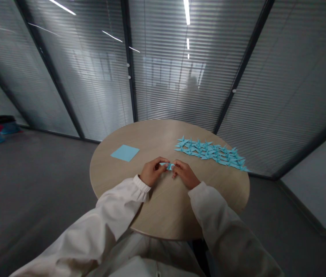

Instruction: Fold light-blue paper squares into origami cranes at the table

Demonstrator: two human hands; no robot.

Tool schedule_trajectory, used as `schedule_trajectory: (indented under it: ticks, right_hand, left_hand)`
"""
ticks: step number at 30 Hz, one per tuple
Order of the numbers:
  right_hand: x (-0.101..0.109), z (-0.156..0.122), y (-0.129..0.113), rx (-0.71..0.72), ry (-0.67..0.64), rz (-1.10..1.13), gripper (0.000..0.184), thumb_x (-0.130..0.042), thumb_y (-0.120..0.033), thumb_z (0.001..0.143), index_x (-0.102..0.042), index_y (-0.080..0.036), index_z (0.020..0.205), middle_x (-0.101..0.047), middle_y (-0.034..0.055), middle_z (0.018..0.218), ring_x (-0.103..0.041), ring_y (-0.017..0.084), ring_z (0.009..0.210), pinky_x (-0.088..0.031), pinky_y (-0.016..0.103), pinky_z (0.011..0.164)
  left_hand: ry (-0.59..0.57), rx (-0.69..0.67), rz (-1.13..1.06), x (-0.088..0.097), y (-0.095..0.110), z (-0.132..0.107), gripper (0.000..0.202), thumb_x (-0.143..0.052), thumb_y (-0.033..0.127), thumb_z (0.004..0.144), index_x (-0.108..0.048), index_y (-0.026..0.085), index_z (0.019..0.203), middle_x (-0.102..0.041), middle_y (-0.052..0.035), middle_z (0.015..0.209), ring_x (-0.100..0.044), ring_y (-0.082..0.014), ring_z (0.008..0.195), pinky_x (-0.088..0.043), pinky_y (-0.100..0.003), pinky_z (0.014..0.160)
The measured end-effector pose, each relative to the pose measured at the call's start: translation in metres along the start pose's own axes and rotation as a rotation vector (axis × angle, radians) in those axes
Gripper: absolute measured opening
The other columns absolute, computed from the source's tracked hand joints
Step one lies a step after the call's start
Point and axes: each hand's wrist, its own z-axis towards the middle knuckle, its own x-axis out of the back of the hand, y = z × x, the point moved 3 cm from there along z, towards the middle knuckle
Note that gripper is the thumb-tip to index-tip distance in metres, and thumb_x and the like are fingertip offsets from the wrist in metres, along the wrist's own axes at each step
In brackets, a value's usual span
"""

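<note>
A small folded light-blue origami crane [169, 166] is held between my two hands above the middle of the round table. My left hand [152, 171] pinches its left side, thumb and fingers closed. On the other side, my right hand [184, 173] grips the right end between thumb and fingertips. Parts of the paper are hidden by the fingers. To the right, several finished blue paper cranes [202, 149] stand close together in rows. Flat blue square paper [125, 152] lies left of my hands; whether it is one sheet or a stack I cannot tell.
The round wooden table [168, 219] reaches from my lap toward a glass partition with blinds [168, 96]. Bins or baskets [1, 129] in blue, red and black stand on the grey floor at the far left. A pale wall [318, 181] is at the right.
</note>
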Motion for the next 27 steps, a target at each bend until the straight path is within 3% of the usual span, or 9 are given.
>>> schedule_trajectory:
  ticks: [6,12,18,27]
  right_hand:
    - [0.001,-0.001,-0.001,0.004,-0.018,0.155,0.015,-0.048,-0.031,0.075,-0.051,-0.019,0.067,-0.050,-0.0033,0.055,-0.050,0.012,0.054,-0.043,0.024,0.059]
    - [0.000,-0.001,0.000,-0.030,0.003,0.328,0.016,-0.051,-0.035,0.073,-0.049,-0.021,0.065,-0.046,-0.0029,0.055,-0.047,0.012,0.053,-0.045,0.026,0.058]
    - [0.003,-0.002,-0.003,0.026,0.026,0.111,0.027,-0.053,-0.045,0.076,-0.049,-0.020,0.067,-0.049,-0.0036,0.053,-0.048,0.012,0.052,-0.041,0.025,0.057]
    - [0.000,-0.007,-0.009,0.016,-0.082,0.503,0.025,-0.056,-0.040,0.077,-0.046,-0.020,0.067,-0.039,-0.0042,0.057,-0.043,0.010,0.054,-0.041,0.025,0.057]
  left_hand:
    - [-0.054,0.182,-0.411,-0.002,-0.010,0.006,0.038,-0.070,0.036,0.059,-0.060,0.012,0.087,-0.066,-0.0028,0.066,-0.062,-0.0127,0.056,-0.051,-0.024,0.057]
    - [-0.120,0.331,-0.482,-0.005,-0.014,0.004,0.043,-0.076,0.042,0.052,-0.060,0.012,0.079,-0.065,-0.0009,0.061,-0.060,-0.0104,0.054,-0.051,-0.022,0.056]
    - [-0.198,0.310,-0.464,-0.007,-0.011,0.003,0.035,-0.074,0.041,0.057,-0.061,0.012,0.073,-0.062,0.0006,0.057,-0.056,-0.0083,0.052,-0.049,-0.020,0.055]
    - [-0.228,0.248,-0.619,-0.008,-0.004,-0.001,0.024,-0.069,0.036,0.066,-0.062,0.014,0.074,-0.059,0.0031,0.062,-0.052,-0.0072,0.058,-0.045,-0.016,0.055]
